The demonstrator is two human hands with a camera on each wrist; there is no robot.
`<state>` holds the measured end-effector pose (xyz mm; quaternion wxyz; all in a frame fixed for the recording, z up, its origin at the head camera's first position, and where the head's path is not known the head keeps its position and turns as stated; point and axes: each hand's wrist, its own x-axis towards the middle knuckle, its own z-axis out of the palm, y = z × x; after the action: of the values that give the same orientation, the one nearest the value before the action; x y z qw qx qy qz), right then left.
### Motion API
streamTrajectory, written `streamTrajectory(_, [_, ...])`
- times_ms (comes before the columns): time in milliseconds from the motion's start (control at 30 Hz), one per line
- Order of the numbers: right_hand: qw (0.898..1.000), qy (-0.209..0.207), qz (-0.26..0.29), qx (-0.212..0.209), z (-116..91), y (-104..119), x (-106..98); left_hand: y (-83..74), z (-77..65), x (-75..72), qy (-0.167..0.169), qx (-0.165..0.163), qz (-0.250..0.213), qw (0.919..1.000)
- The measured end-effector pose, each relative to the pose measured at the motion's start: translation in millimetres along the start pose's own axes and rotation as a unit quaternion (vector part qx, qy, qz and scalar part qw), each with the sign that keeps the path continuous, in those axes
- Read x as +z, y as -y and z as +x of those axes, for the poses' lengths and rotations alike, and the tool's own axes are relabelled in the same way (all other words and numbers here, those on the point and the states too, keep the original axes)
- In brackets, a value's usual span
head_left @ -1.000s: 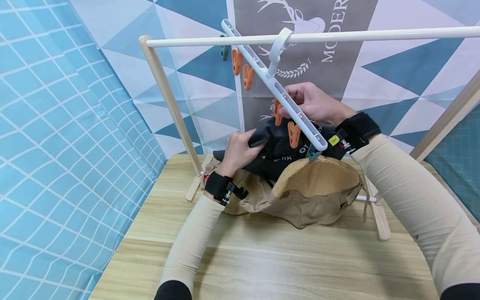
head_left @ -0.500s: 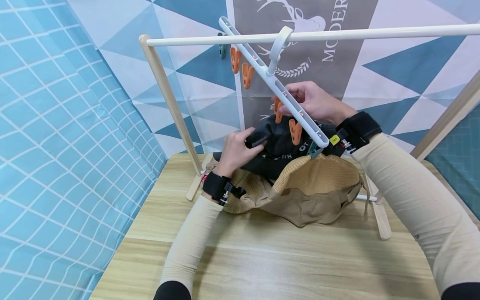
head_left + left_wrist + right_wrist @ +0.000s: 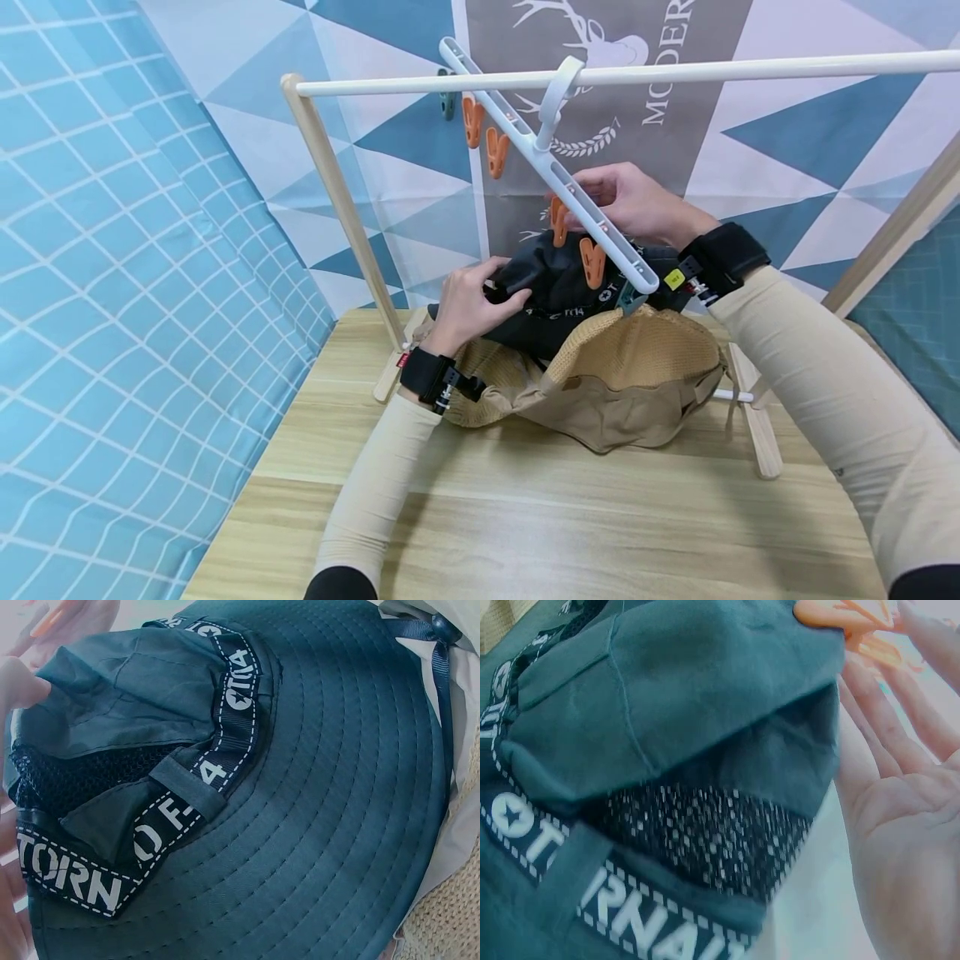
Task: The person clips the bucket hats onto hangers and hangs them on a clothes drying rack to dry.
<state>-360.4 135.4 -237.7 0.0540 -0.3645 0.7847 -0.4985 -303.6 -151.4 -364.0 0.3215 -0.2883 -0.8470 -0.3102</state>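
A dark sun hat (image 3: 558,279) with a stitched wide brim and a white-lettered band (image 3: 238,697) hangs under the pale blue clip hanger (image 3: 566,179). My left hand (image 3: 472,304) grips the left side of its crown, thumb in front. On the far side of the hanger, my right hand (image 3: 637,200) pinches an orange clothespin (image 3: 558,221); in the right wrist view this clothespin (image 3: 844,615) is at the crown's edge. Another orange clothespin (image 3: 592,262) hangs in front of the hat. Below, a tan hat (image 3: 626,408) hangs from a green clothespin (image 3: 630,298) at the hanger's near end.
The hanger hooks over a white rod (image 3: 750,71) on wooden posts (image 3: 345,208). Two orange clothespins (image 3: 497,152) and a green one (image 3: 447,96) hang toward its far end. Under the rack is a wooden table (image 3: 525,508), with a patterned cloth wall (image 3: 405,175) behind.
My left hand has shifted slightly left, and its thumb and forefinger have spread farther apart at the dark hat. The right hand stays at the clothespin.
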Motion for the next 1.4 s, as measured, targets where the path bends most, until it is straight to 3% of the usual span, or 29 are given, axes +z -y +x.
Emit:
streamTrajectory(367, [1.0, -0.016, -0.006, 0.017, -21.7, -15.2, -28.0, 5.7, -2.4, -3.5, 0.017, -0.014, 0.002, 0.9998])
streamTrajectory(600, [0.999, -0.035, -0.021, 0.033, -40.3, -27.5, -46.6, 10.0, -4.9, -15.4, 0.032, -0.008, 0.0, 0.9995])
streamTrajectory(900, [0.995, -0.076, -0.051, 0.035, -74.9, -42.9, -72.0, 23.9, -19.3, -34.4, 0.037, -0.011, 0.021, 0.999])
streamTrajectory(1167, [0.994, -0.097, -0.042, -0.006, -88.2, -32.4, -66.9, 35.9, -28.5, -57.5, 0.006, -0.034, 0.016, 0.9993])
streamTrajectory(1400, [0.993, -0.104, -0.059, -0.022, -92.6, -28.8, -55.8, 36.6, -31.0, -54.1, 0.02, -0.036, 0.026, 0.9988])
